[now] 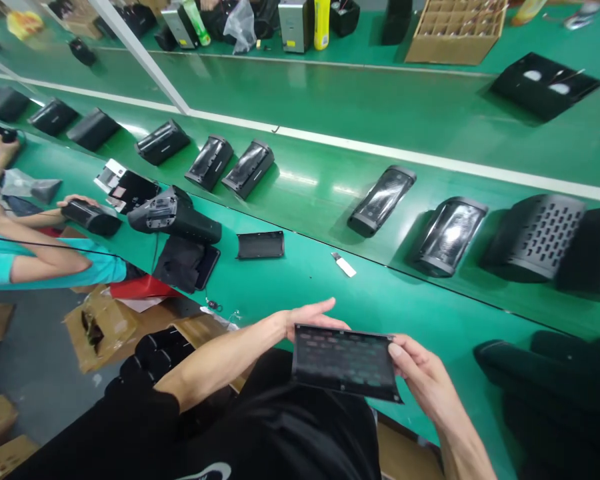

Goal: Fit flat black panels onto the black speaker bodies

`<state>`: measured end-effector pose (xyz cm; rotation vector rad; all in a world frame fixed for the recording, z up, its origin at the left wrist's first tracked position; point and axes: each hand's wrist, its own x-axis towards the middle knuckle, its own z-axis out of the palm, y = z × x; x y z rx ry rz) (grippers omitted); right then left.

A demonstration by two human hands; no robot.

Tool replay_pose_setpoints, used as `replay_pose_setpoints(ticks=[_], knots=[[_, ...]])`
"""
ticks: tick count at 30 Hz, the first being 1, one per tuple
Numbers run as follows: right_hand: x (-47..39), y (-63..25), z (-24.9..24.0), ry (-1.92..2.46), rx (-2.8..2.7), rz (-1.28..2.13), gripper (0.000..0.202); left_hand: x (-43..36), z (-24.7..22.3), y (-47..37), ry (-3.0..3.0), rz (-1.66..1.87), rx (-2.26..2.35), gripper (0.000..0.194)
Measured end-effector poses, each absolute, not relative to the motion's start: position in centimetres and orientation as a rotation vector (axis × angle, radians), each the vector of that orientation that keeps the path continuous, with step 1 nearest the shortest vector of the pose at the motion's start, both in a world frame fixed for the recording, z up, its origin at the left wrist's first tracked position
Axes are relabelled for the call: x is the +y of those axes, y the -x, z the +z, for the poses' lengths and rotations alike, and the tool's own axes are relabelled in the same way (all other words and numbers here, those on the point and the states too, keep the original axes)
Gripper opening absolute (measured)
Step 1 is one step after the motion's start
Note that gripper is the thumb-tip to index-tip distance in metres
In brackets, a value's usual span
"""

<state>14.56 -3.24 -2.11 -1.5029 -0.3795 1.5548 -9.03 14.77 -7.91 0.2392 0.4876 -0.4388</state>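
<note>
A curved black speaker grille [347,363] is held in front of my body, its hollow side facing up towards me. My right hand [420,367] pinches its right end between thumb and fingers. My left hand [313,317] is at the far left corner with thumb and forefinger stretched out; the grille hides part of its fingers. A similar black grille [261,245] lies on the green table [300,287] beyond my left hand. Ahead of both hands lies a small white and grey item [343,265], its kind unclear.
Black speakers [380,200] stand spaced along the green belt [310,173] beyond the table. A large black speaker body [175,217] and a black cloth [180,263] are at left. A co-worker's hand [75,201] touches another speaker [93,217]. Cardboard boxes [100,327] stand on the floor.
</note>
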Motion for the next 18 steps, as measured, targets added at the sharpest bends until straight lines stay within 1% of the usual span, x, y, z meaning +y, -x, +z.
replay_pose_setpoints(ticks=[2,4,5,6,8,9,10,12,14,16,18], knots=[[-1.9,-15.1,-1.9,1.49,-0.514,1.648,0.043,14.7,-8.1,8.2,-0.256,-0.505,0.467,0.075],[-0.5,-16.0,-1.9,1.531,-0.565,1.646,0.052,14.7,-7.7,7.9,-0.279,-0.504,0.45,0.067],[0.2,-16.6,-2.2,1.629,-0.558,1.527,0.061,14.8,-7.3,7.9,-0.286,-0.484,0.442,0.066],[1.1,-17.2,-2.7,1.776,-0.526,1.319,0.075,14.9,-6.9,7.9,-0.287,-0.46,0.433,0.067],[3.3,-18.8,-4.6,2.083,-0.409,0.769,0.108,15.3,-6.1,8.0,-0.264,-0.408,0.423,0.074],[4.6,-19.6,-5.8,2.198,-0.348,0.526,0.121,15.4,-5.7,7.9,-0.247,-0.375,0.428,0.077],[6.0,-20.3,-7.2,2.276,-0.305,0.381,0.129,15.6,-5.4,7.9,-0.233,-0.339,0.44,0.08],[9.0,-21.4,-9.7,2.351,-0.281,0.293,0.132,15.8,-5.0,7.8,-0.22,-0.264,0.475,0.082],[11.6,-22.2,-11.1,2.395,-0.276,0.261,0.123,15.9,-4.7,7.8,-0.21,-0.2,0.49,0.082],[13.2,-23.2,-10.6,2.431,-0.268,0.22,0.112,16.0,-4.6,8.1,-0.183,-0.161,0.473,0.089],[13.3,-24.9,-8.1,2.454,-0.295,0.173,0.105,16.1,-4.5,8.4,-0.147,-0.122,0.417,0.098]])
